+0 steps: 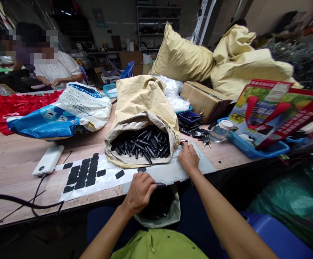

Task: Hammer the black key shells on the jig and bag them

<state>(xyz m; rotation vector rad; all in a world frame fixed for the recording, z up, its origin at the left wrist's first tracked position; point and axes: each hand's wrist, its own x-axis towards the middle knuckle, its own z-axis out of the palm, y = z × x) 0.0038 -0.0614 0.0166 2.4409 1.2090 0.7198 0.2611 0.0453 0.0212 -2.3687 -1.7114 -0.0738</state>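
Note:
A cream woven sack [145,97] lies on the table with its mouth toward me, full of tapered black tube-like parts [145,145]. My left hand [140,192] is closed at the table's front edge, over a second open sack [175,212] at my lap. A slim dark part [160,184] sticks out from its fingertips. Beside the right rim of the sack's mouth, my right hand [188,158] pinches a small black part [183,140] with a shiny bit. Beneath that hand lies a grey board [203,162].
On the left are a white sheet with black stickers [91,172], a white power bank [48,160] with a cable, a blue-white bag [64,111] and red pieces [24,104]. Rightward stand a jar [221,131], keys [206,141] and a blue tray [256,149]. Two people sit behind.

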